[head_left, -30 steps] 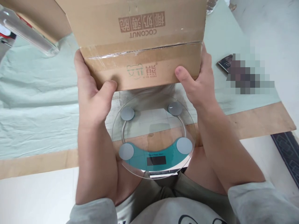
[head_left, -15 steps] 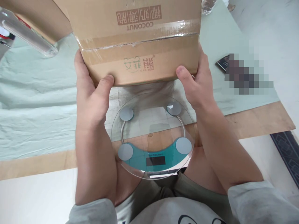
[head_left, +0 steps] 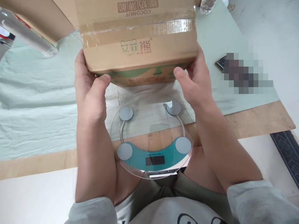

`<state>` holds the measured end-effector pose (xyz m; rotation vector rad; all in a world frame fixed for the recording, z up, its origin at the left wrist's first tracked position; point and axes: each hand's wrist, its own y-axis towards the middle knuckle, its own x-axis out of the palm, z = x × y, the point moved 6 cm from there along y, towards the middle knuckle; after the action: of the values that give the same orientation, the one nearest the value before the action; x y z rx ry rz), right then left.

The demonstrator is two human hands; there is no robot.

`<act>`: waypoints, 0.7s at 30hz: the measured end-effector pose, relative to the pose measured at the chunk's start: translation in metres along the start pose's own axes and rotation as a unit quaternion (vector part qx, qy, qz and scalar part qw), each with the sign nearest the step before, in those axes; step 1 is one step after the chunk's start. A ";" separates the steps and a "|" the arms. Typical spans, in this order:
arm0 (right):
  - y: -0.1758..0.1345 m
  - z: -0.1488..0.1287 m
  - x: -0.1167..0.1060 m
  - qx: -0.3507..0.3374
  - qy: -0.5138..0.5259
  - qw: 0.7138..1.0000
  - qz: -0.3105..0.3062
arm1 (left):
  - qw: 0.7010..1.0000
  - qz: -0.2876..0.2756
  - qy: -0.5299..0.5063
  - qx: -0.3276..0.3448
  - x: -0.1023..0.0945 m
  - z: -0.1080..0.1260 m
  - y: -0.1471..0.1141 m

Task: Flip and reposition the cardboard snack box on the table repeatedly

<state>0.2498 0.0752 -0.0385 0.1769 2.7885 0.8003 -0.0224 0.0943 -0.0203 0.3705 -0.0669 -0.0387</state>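
Observation:
A taped brown cardboard box [head_left: 137,37] with printed lettering fills the top middle of the view. My left hand [head_left: 90,90] grips its lower left corner, thumb on the near face. My right hand [head_left: 195,82] grips its lower right corner the same way. The box is tilted so that its green-printed underside shows along the near edge. Just below the box, between my forearms, a round clear glass scale [head_left: 151,133] with a teal display band and several grey round pads rests on the table's near edge.
A pale green cloth [head_left: 37,102] covers the wooden table [head_left: 257,118]. A clear plastic bottle [head_left: 28,32] lies at the far left, and another bottle [head_left: 206,6] stands at the top right. A dark flat object [head_left: 220,63] lies right of the box, partly blurred.
The box has moved up and away from me and tipped back, so its green underside now shows. Both hands have kept their grip on its corners. The scale has not moved.

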 end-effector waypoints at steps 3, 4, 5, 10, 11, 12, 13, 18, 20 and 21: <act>-0.003 0.001 -0.003 0.006 0.005 1.000 0.016 | 0.999 0.044 0.025 -0.011 -0.005 -0.002 -0.006; -0.004 0.001 -0.004 0.010 0.004 1.000 0.024 | 0.998 0.056 0.032 -0.011 -0.007 -0.003 -0.008; -0.005 0.000 -0.006 0.009 0.002 0.999 0.035 | 0.997 0.067 0.038 -0.006 -0.008 -0.003 -0.009; -0.005 -0.032 -0.021 -0.046 0.000 0.986 0.158 | 0.989 0.104 0.053 0.089 -0.006 0.015 -0.017; -0.006 -0.044 -0.022 -0.058 0.010 0.985 0.162 | 0.987 0.095 0.061 0.116 -0.002 0.026 -0.020; -0.007 -0.056 -0.018 -0.068 0.025 0.988 0.138 | 0.986 0.065 0.071 0.138 0.006 0.037 -0.025; -0.008 -0.069 -0.012 -0.078 0.042 0.992 0.088 | 0.986 0.006 0.083 0.146 0.019 0.048 -0.029; -0.046 -0.111 0.054 0.014 0.231 0.910 -0.343 | 0.906 -0.409 0.089 0.061 0.094 0.072 -0.069; -0.061 -0.112 0.071 0.074 0.287 0.862 -0.411 | 0.895 -0.439 0.072 0.043 0.104 0.072 -0.076; -0.062 -0.110 0.074 0.080 0.285 0.862 -0.410 | 0.904 -0.417 0.080 0.040 0.105 0.070 -0.074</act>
<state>0.1470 -0.0194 0.0049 -1.3339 2.9536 0.4208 0.0751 -0.0049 0.0239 0.4619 0.2599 -0.8583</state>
